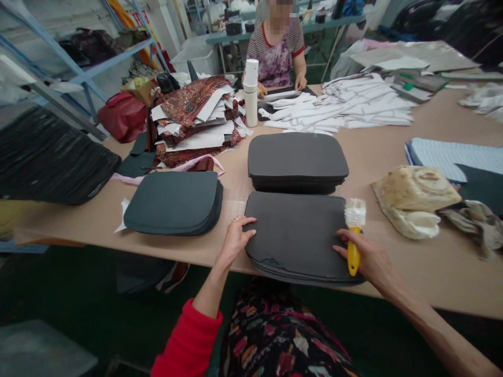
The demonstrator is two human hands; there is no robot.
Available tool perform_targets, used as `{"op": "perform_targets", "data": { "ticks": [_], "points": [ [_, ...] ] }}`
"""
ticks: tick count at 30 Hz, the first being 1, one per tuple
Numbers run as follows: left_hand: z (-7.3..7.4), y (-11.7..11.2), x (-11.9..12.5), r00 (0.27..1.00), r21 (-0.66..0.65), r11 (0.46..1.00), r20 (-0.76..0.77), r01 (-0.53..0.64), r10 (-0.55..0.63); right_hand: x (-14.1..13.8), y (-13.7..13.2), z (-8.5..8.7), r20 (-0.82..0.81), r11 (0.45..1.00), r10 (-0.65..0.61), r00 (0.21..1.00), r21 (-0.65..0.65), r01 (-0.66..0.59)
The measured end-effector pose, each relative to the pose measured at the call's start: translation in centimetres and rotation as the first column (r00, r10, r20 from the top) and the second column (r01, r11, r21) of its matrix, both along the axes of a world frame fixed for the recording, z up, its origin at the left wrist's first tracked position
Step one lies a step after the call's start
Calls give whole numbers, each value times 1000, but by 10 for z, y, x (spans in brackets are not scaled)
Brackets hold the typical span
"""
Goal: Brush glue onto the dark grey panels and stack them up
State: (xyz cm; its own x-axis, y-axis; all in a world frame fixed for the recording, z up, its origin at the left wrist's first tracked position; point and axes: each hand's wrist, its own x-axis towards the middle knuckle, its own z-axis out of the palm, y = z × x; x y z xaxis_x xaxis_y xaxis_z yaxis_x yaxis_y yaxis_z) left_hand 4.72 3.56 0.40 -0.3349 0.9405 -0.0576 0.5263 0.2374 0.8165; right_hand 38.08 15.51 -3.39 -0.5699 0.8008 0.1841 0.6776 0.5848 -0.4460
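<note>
A stack of dark foam panels (298, 233) lies at the table's near edge in front of me. My left hand (237, 236) rests on its left edge, fingers curled over the top panel's corner. My right hand (367, 257) grips a yellow-handled brush (354, 233), whose pale bristles point away from me at the stack's right edge. A second dark stack (297, 159) sits just behind the first. A third stack (173, 201) lies to the left.
A crusted cloth lump (414, 196) sits to the right. A white bottle (251, 91) and a pile of patterned and white pieces (196, 118) stand further back, with white strips (341, 107) beside them. Another person (277, 50) works at the far side.
</note>
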Motion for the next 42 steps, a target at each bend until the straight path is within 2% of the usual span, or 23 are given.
{"op": "perform_targets", "data": {
  "ticks": [8, 13, 19, 23, 26, 30, 36, 40, 42],
  "points": [
    [-8, -3, 4, 999, 57, 997, 1, -46, 46, -3, -1, 8, 10, 1000, -2, 1000, -24, 2],
    [-10, -3, 5, 999, 59, 998, -37, -39, 41, -2, -1, 5, 13, 1000, 11, 1000, -12, -10],
    [-14, -7, 12, 991, 81, 996, -124, -44, 54, -2, -2, 4, -3, 1000, 9, 1000, 11, -9],
    [-10, -9, 19, 969, 85, 995, -234, -59, 78, -3, -3, 6, -5, 1000, 5, 1000, 18, -5],
    [-3, -8, 22, 928, 57, 998, -370, -16, 36, -3, -3, 5, -25, 1000, 21, 999, 11, -21],
    [3, -11, 23, 895, 22, 997, -443, 70, -53, 1, -6, 1, -92, 999, 17, 996, 33, -14],
    [-2, -23, 20, 862, -15, 992, -494, 126, -117, 7, -22, -5, -157, 998, 15, 988, 70, -4],
    [-2, -19, 16, 847, 21, 959, -476, 282, -239, 9, -26, -12, -169, 997, 12, 985, 78, 1],
    [-2, -15, 14, 842, 18, 946, -461, 324, -280, 10, -26, -16, -168, 998, 2, 986, 64, 8]
  ]
}}
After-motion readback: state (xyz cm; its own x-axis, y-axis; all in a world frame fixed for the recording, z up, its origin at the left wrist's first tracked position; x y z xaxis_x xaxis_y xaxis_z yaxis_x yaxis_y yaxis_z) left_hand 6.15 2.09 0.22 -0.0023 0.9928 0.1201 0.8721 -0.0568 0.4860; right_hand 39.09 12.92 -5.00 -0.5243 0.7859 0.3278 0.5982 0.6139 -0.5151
